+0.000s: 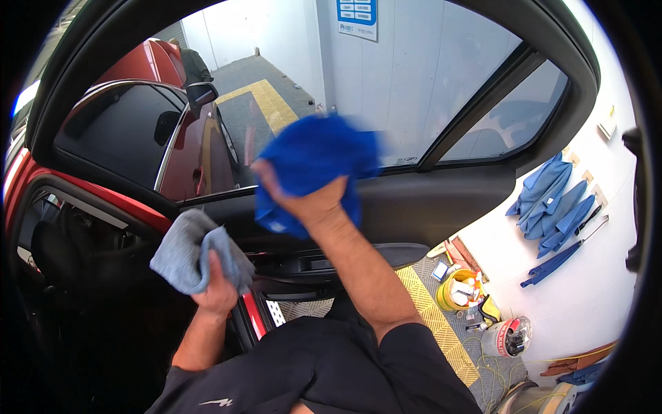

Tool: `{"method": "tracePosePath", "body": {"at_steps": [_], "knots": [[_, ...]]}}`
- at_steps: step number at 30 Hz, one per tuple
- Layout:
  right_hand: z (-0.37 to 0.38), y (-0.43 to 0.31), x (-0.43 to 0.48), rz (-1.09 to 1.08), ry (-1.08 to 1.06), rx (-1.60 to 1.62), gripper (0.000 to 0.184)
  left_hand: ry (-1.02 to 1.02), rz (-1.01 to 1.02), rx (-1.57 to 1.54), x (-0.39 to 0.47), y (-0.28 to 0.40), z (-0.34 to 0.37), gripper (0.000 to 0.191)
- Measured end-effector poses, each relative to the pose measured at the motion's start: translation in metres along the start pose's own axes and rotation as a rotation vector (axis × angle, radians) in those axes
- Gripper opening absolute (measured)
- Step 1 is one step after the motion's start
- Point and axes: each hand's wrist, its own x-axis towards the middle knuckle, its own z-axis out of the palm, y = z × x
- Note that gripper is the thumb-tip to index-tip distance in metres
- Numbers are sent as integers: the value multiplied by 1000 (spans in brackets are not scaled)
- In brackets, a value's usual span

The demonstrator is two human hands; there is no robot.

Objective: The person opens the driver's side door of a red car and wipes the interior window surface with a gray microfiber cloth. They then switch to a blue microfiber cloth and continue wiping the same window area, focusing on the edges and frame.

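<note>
My right hand (305, 196) holds a bright blue cloth (318, 155) at the lower edge of the car door's window glass (382, 93); the cloth is blurred, and whether it touches the glass I cannot tell. Lower and to the left, my left hand (217, 290) grips a folded grey-blue towel (181, 253), its thumb on the near side. The towel is in front of the black door panel (424, 207), near the side mirror (77, 233). Below my right forearm runs the door's armrest (398, 253).
Beyond the glass stand another dark red car (191, 160) and a person (194, 62). Blue cloths (548, 191) hang on the white wall at right. Below them are a yellow bucket (445, 297) with bottles, a white bucket (496, 339) and a yellow hose (483, 362) on the floor.
</note>
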Motion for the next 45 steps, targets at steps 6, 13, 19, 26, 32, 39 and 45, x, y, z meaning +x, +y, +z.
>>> {"method": "tracePosePath", "body": {"at_steps": [6,13,19,26,32,39,45], "knots": [[-3,9,-14,52,-18,-9,34,96,-136,-177,5,-9,14,41],[-8,3,-22,-46,34,-2,41,-302,68,80,37,11,69,50],[-14,20,-28,136,-46,420,45,-375,333,211,63,7,134,47],[-23,33,-33,12,-51,195,50,-323,315,194,60,3,147,42],[-34,34,-22,129,-77,360,42,-346,404,175,60,4,154,42],[-33,36,-40,189,-118,446,55,-419,398,216,49,-8,148,37],[-58,54,5,-168,-173,-135,46,-522,366,241,35,-4,121,32]]}}
